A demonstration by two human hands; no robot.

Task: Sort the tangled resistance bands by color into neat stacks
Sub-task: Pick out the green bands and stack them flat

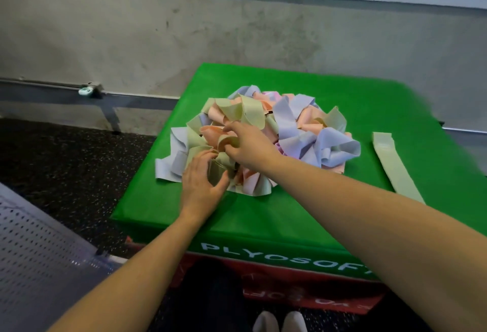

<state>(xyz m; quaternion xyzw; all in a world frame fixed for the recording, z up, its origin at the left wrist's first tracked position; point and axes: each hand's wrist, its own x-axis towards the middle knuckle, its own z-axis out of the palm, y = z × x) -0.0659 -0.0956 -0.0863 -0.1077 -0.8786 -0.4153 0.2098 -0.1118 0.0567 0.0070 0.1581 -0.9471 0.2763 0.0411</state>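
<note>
A green padded box [303, 210] is being used as the worktop, stacked on a red one [316, 292]; a tangled heap of pastel resistance bands [295, 131] is lying at its centre; one flattened green band [395, 165] is lying apart at 3 o'clock; a green loop [218, 171] at the heap's 8 o'clock edge is being gripped by the left hand [200, 184]; another green loop [228, 142] is being pinched by the right hand [250, 144] just above.
</note>
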